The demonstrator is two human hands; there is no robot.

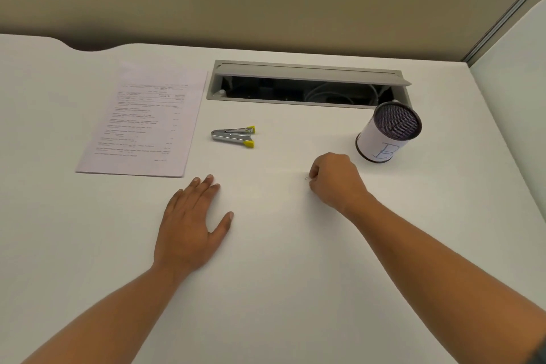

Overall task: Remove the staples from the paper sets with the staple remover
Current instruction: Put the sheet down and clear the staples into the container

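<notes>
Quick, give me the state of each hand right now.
Left hand: open, flat on the desk, holding nothing.
Right hand: closed, fingertips pinched on something tiny, likely a staple; too small to confirm.

The light was soft and even, coming from overhead, and the white worktop (280, 289) was bright without being blown out. Shadows were faint — only a thin, diffuse one under the left hand (189, 224) and a slight one at the base of the mesh cup (387, 133). The staple remover (233, 136) carried small glints on its chrome. The wide lens bent the worktop's far edge and the partition at right — straight lines bowed near the corners. The print on the paper set (144, 121) was too soft to read.
</notes>
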